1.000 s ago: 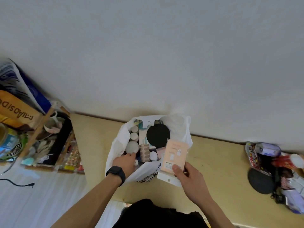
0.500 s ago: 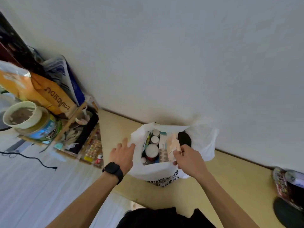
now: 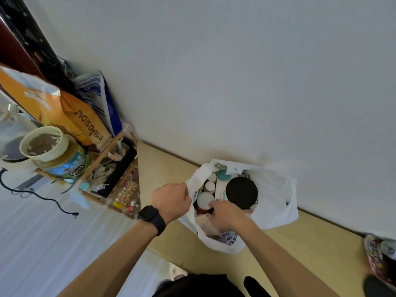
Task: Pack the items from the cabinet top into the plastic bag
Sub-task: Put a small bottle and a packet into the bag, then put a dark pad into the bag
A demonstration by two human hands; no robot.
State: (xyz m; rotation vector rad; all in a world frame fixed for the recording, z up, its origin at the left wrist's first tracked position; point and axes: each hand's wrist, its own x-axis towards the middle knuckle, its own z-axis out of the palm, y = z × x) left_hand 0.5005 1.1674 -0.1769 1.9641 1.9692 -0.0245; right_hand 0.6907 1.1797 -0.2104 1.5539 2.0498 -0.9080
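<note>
Left hand clamps plastic bag rim; right hand fingers hidden inside, state unclear; crowded bag could tip, spilling contents

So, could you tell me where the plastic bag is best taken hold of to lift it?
Probably the plastic bag by its upper rim, from above: the rim stands up loose on the right, while the thin walls below bulge round packed jars.

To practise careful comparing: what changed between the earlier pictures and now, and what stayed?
The right hand went down into the plastic bag with the peach packet, now hard to make out. The left hand closed on the bag's rim. The bag stayed on the cabinet top.
</note>
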